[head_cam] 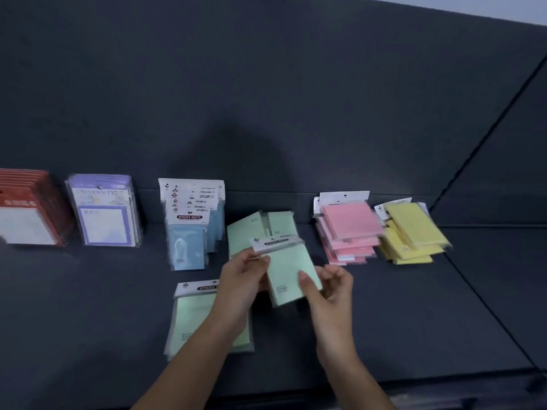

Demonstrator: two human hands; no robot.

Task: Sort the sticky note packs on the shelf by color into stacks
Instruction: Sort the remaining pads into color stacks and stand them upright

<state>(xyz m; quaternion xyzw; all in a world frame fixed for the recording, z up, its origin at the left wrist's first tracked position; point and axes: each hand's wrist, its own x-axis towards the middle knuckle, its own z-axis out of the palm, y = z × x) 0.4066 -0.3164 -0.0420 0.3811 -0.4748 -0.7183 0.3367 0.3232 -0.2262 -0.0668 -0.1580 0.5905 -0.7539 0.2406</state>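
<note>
Nearest me, a flat pale green sticky note pack (pixel 201 321) in clear wrap with a white header lies on the dark grey shelf (pixel 88 306), partly under my left forearm. Just beyond it, both hands hold a second pale green wrapped pack (pixel 288 270) clear of the shelf. My left hand (pixel 242 279) pinches its edge just under the header. My right hand (pixel 330 288) grips the lower corner, thumb on the front and fingers curled behind.

The held pack's long axis tilts, header up-left and foot down-right. The flat pack lies down-left of it, nearer my left hand, so I judge that stack is the target.

Farther back are leaning green packs (pixel 254 229), then a blue stack (pixel 189 232), a pink stack (pixel 349 229) and a yellow stack (pixel 414 229).
</note>
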